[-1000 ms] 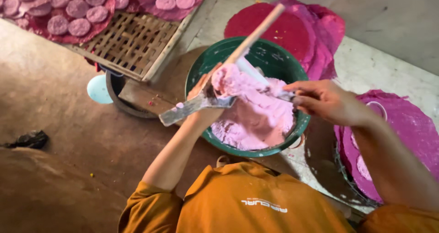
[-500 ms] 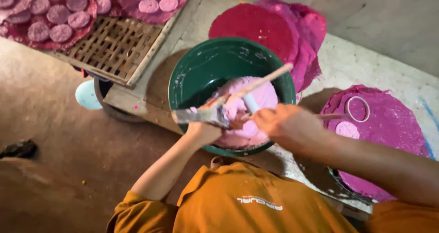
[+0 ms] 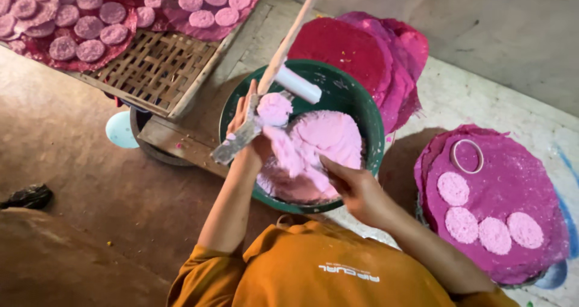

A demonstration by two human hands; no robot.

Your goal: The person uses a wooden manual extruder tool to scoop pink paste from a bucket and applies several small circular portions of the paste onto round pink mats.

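Directly below us, our left hand [image 3: 246,129] is wrapped in a closed grip around a flat, dough-smeared scraper [image 3: 236,142], which carries a round lump of pink dough [image 3: 274,108] over the green basin [image 3: 362,111]. Our right hand [image 3: 356,189] reaches into the basin with its fingers resting on the pink dough mass [image 3: 322,141]; whether that grip pinches any dough we cannot tell. A wooden stick [image 3: 283,47] with a white cylinder [image 3: 298,85] leans across the basin's far rim. To the right, a magenta cloth [image 3: 518,180] holds pink discs [image 3: 462,224] and a ring cutter [image 3: 467,156]. A woven tray [image 3: 154,72] lies at upper left.
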